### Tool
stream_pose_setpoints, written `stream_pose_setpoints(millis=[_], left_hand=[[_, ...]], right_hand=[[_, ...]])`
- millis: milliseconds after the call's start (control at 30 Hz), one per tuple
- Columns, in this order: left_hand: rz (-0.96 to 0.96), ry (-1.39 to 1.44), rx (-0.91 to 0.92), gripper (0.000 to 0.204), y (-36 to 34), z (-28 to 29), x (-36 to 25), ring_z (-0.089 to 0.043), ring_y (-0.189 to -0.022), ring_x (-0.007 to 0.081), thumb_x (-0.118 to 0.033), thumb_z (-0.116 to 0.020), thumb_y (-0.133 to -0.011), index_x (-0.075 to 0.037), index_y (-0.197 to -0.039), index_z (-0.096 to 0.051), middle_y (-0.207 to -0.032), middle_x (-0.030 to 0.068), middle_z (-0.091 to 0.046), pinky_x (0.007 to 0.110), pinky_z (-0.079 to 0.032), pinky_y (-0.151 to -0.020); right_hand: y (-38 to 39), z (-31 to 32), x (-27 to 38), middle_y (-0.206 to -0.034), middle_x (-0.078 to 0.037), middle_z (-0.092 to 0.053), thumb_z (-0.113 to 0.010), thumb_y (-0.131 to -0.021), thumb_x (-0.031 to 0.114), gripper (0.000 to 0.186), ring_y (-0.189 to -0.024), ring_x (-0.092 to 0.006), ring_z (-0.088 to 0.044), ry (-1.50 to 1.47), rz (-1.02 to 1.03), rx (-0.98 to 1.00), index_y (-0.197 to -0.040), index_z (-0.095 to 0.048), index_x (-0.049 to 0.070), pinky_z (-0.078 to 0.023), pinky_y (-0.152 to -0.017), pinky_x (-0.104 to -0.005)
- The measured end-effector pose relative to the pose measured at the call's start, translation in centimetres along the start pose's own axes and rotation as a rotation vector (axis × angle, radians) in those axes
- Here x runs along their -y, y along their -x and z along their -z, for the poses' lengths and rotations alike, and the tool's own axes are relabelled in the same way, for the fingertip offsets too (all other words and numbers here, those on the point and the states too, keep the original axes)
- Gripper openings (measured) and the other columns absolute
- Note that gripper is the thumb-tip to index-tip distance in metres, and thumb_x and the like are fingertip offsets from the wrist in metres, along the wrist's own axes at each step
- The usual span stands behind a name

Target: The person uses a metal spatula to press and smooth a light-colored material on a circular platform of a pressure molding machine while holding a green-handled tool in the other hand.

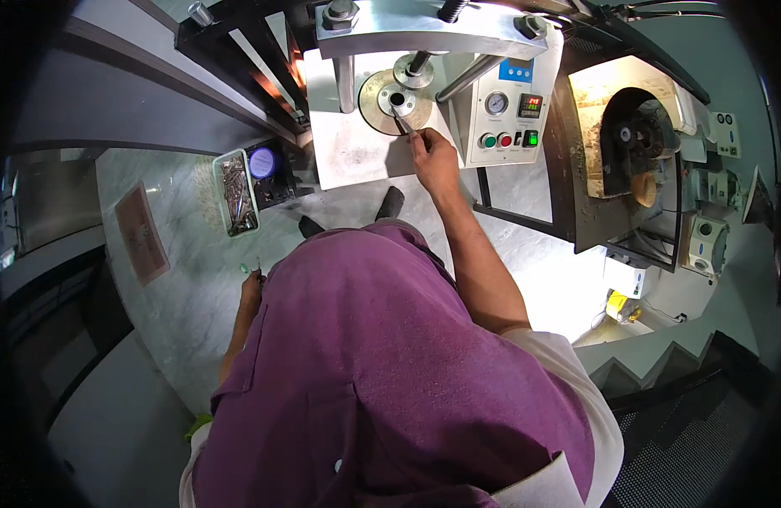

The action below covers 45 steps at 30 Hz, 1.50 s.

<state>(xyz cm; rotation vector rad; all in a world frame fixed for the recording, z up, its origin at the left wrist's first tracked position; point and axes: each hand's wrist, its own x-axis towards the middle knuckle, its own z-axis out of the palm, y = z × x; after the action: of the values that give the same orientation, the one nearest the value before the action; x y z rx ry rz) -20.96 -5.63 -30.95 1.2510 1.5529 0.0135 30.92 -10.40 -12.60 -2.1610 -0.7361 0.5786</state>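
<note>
My right hand (435, 161) reaches forward, thumb and fingers pinched on a slim metal tool (404, 125) that looks like tweezers. The tool's tip points at the dark round hole (397, 100) in the middle of a round metal plate (372, 110) on the press's white top (348, 157). A threaded spindle with a metal disc (413, 73) hangs just behind the hole. Low at my left side, my left hand (252, 289) is closed, partly hidden by the purple apron. Something small and dark shows at its fingers, beside a small pale green piece (244, 267); what it holds is unclear.
Metal posts (469, 79) and a thick crossbar (424, 32) frame the press. At right stands its control panel (507, 114) with gauge and buttons, then an open furnace-like chamber (636, 127). A tray of metal pieces (236, 193) and a purple-lidded container (262, 162) sit at left.
</note>
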Motion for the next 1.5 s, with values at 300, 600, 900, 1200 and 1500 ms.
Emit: stream_pose_setpoints(millis=[300,600,900,1200,1500], left_hand=[[0.127,0.228,-0.039,0.028,0.9,-0.8,-2.4,-0.051,-0.066,0.0156,-0.031,-0.053,-0.093,-0.005,-0.085,-0.061,-0.075,0.0036,-0.056,0.03,-0.04,-0.062],[0.139,0.248,-0.027,0.028,1.1,-1.0,-2.6,-0.051,-0.065,0.0153,-0.03,-0.053,-0.094,-0.004,-0.086,-0.06,-0.076,0.0035,-0.056,0.03,-0.041,-0.061],[0.031,0.117,-0.009,0.03,0.7,-0.8,-1.8,-0.053,-0.066,0.0163,-0.029,-0.052,-0.094,-0.002,-0.086,-0.061,-0.076,0.0048,-0.057,0.032,-0.044,-0.061],[0.074,0.268,-0.042,0.03,0.1,-1.1,-0.7,-0.053,-0.063,0.0165,-0.031,-0.053,-0.093,-0.003,-0.084,-0.061,-0.073,0.0051,-0.057,0.032,-0.043,-0.058],[-0.004,-0.038,-0.002,0.028,0.0,-0.7,0.1,-0.061,-0.077,0.0211,-0.025,-0.053,-0.094,0.0,-0.101,-0.063,-0.088,0.0111,-0.065,0.033,-0.048,-0.069]], right_hand=[[0.2,0.5,0.8,-0.083,-0.018,-0.069,-0.056,-0.093,0.031,0.029,-0.077,-0.036,-0.067,0.204,0.033,-0.019,-0.097,-0.068,0.005,-0.051,-0.07,-0.042],[0.4,0.9,1.4,-0.085,-0.018,-0.069,-0.056,-0.092,0.032,0.027,-0.08,-0.0385,-0.066,0.237,0.037,-0.018,-0.098,-0.067,0.008,-0.051,-0.072,-0.0451],[-0.3,0.5,0.1,-0.082,-0.017,-0.069,-0.054,-0.094,0.03,0.026,-0.076,-0.0346,-0.066,0.217,0.066,0.015,-0.097,-0.068,0.007,-0.05,-0.069,-0.0413],[-0.1,0.5,0.8,-0.082,-0.017,-0.069,-0.055,-0.094,0.031,0.029,-0.075,-0.0317,-0.067,0.205,0.034,0.04,-0.096,-0.067,0.005,-0.05,-0.07,-0.039],[0.4,1.0,-0.1,-0.087,-0.022,-0.068,-0.055,-0.092,0.033,0.03,-0.082,-0.0406,-0.065,0.148,-0.001,0.077,-0.098,-0.066,0.006,-0.051,-0.075,-0.0468]])
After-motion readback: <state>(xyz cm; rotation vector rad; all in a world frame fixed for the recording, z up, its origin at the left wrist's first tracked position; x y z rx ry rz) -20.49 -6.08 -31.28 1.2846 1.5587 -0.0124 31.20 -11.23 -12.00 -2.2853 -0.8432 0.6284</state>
